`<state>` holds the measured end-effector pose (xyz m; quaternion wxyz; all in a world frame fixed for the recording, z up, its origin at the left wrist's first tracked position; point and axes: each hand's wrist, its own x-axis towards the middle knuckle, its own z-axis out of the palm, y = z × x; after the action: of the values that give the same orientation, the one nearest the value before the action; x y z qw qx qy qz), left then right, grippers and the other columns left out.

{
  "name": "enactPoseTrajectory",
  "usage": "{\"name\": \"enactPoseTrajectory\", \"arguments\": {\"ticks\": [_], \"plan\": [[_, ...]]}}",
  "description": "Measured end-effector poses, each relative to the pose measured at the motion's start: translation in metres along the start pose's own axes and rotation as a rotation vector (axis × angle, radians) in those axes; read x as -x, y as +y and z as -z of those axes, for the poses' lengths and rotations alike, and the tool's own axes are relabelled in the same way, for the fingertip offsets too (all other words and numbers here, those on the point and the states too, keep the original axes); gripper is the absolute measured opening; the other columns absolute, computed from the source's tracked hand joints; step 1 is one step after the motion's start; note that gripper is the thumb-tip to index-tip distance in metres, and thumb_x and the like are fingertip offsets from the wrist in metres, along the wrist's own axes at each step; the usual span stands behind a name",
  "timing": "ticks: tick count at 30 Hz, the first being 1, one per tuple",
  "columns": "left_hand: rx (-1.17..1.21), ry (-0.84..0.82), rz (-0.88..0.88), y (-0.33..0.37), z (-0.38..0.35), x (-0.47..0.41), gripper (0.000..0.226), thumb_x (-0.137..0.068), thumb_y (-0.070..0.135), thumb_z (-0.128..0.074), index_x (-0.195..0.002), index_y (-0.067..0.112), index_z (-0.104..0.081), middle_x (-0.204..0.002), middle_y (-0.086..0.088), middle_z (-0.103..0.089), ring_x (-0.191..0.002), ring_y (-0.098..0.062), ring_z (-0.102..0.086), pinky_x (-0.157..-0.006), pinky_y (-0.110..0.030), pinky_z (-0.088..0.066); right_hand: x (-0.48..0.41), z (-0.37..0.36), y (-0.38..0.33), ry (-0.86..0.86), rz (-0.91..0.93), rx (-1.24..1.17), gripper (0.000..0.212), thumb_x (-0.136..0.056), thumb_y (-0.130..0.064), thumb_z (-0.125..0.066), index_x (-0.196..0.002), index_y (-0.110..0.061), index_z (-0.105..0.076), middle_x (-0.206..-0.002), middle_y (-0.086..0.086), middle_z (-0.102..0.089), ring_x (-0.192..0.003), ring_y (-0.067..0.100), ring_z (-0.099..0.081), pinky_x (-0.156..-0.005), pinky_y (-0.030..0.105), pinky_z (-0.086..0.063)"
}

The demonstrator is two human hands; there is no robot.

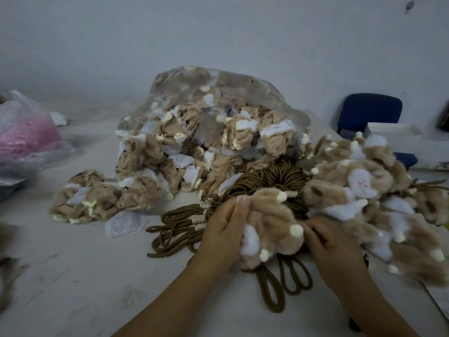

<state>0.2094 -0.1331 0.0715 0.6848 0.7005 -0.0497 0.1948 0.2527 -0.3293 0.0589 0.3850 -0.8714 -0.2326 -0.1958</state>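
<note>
Left hand gripping tan plush piece from its left, right hand pinching its right edge, brown cords beneath

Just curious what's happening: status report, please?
Left hand, right hand both gripping the tan furry plush skin. Brown cord loops underneath it. Plush pile close on right.

Fingertips of the right hand vanish under the plush skin. A brown blur smears the left edge, unreadable; the pink bag is cut off there too.
</note>
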Motion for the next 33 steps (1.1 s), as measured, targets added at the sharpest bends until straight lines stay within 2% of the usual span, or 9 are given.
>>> {"name": "enactPoseTrajectory", "arguments": {"ticks": [6, 10, 12, 15, 17, 21, 27, 30, 33], "plan": [[-0.054, 0.086, -0.022, 0.001, 0.005, -0.005, 0.011, -0.09, 0.047, -0.058, -0.092, 0.042, -0.068, -0.089, 0.013, -0.07, -0.083, -0.004, -0.066, -0.07, -0.02, -0.052, -0.001, 0.002, 0.003, 0.017, 0.022, 0.064, 0.022, -0.088, -0.052, -0.043, -0.076, -0.039, -0.057, -0.071, -0.017, -0.058, -0.081, -0.001, -0.056, -0.063, 0.016, -0.037], [-0.065, 0.05, -0.015, 0.002, 0.005, -0.005, 0.012, -0.086, 0.044, -0.059, -0.094, 0.041, -0.067, -0.089, 0.013, -0.07, -0.083, -0.004, -0.066, -0.07, -0.017, -0.051, -0.003, 0.003, 0.002, 0.032, 0.044, 0.063, 0.024, -0.087, -0.052, -0.039, -0.077, -0.039, -0.057, -0.07, -0.017, -0.057, -0.08, -0.003, -0.055, -0.066, 0.01, -0.038], [-0.054, 0.02, -0.007, 0.002, 0.005, -0.005, 0.011, -0.087, 0.043, -0.06, -0.093, 0.042, -0.069, -0.089, 0.013, -0.071, -0.084, -0.004, -0.067, -0.071, -0.017, -0.051, -0.005, 0.005, 0.003, 0.024, 0.07, 0.07, 0.033, -0.087, -0.05, -0.039, -0.078, -0.031, -0.065, -0.073, -0.017, -0.059, -0.073, 0.001, -0.056, -0.068, 0.017, -0.042], [-0.049, -0.038, -0.013, 0.005, 0.008, -0.004, 0.012, -0.091, 0.036, -0.062, -0.091, 0.041, -0.072, -0.091, 0.013, -0.073, -0.086, -0.001, -0.067, -0.071, -0.013, -0.05, -0.007, 0.012, 0.004, 0.039, 0.104, 0.152, 0.04, -0.088, -0.047, -0.04, -0.081, -0.023, -0.071, -0.076, -0.02, -0.057, -0.074, 0.011, -0.057, -0.07, 0.049, -0.047], [-0.107, -0.07, -0.03, 0.005, 0.012, -0.004, 0.016, -0.093, 0.029, -0.062, -0.089, 0.04, -0.072, -0.092, 0.015, -0.072, -0.086, 0.002, -0.066, -0.071, -0.009, -0.047, -0.009, 0.016, 0.004, 0.036, 0.11, 0.183, 0.04, -0.088, -0.048, -0.04, -0.079, -0.024, -0.071, -0.076, -0.026, -0.052, -0.074, 0.011, -0.055, -0.071, 0.056, -0.044], [-0.18, -0.12, -0.029, 0.003, 0.015, -0.006, 0.013, -0.091, 0.034, -0.063, -0.091, 0.027, -0.074, -0.091, 0.009, -0.071, -0.084, -0.002, -0.065, -0.071, -0.01, -0.047, -0.008, 0.018, 0.003, 0.037, 0.127, 0.211, 0.037, -0.087, -0.047, -0.041, -0.078, -0.025, -0.07, -0.075, -0.019, -0.053, -0.074, 0.011, -0.052, -0.073, 0.056, -0.041], [-0.164, -0.187, 0.022, 0.004, 0.0, 0.002, 0.015, -0.085, 0.053, -0.057, -0.08, 0.057, -0.07, -0.077, 0.026, -0.072, -0.075, 0.008, -0.067, -0.064, -0.006, -0.046, -0.003, 0.006, -0.003, -0.024, 0.037, -0.009, 0.035, -0.085, -0.04, -0.037, -0.082, -0.022, -0.067, -0.079, -0.022, -0.056, -0.077, 0.011, -0.056, -0.075, 0.053, -0.046], [-0.185, -0.175, 0.061, 0.0, -0.003, 0.001, 0.026, -0.083, 0.055, -0.051, -0.077, 0.039, -0.072, -0.074, 0.025, -0.071, -0.072, 0.007, -0.067, -0.061, -0.005, -0.045, 0.002, -0.004, -0.005, -0.022, -0.052, -0.072, 0.02, -0.086, -0.034, -0.044, -0.076, -0.03, -0.06, -0.071, -0.018, -0.059, -0.071, 0.01, -0.058, -0.072, 0.048, -0.048], [-0.192, -0.105, 0.015, -0.004, -0.002, -0.002, 0.032, -0.091, 0.058, -0.048, -0.083, 0.033, -0.067, -0.075, 0.023, -0.07, -0.072, 0.01, -0.064, -0.061, -0.005, -0.043, 0.005, -0.013, -0.006, -0.028, -0.107, -0.096, 0.023, -0.086, -0.03, -0.045, -0.081, -0.021, -0.065, -0.072, -0.009, -0.064, -0.071, 0.018, -0.06, -0.071, 0.045, -0.048]]}}
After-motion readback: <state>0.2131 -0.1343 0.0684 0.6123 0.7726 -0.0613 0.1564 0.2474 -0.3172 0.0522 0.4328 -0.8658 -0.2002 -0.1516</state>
